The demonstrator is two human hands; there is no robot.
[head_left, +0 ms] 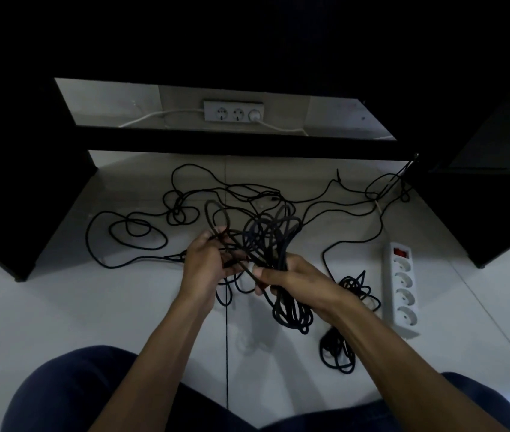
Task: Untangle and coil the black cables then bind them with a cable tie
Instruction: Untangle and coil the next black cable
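Note:
A bundle of black cable loops is held up over the white tiled floor between both hands. My right hand grips the bundle at its middle, and loops hang below it. My left hand holds strands of the same cable with its fingers curled around them. More black cable lies loose and tangled across the floor, stretching toward the back right. Two small tangles of black cable lie at the right and lower right. No cable tie is visible.
A white power strip with a red switch lies on the floor at the right. Dark furniture stands on both sides and across the back. A wall socket panel with a white cord sits behind. My knees fill the bottom edge.

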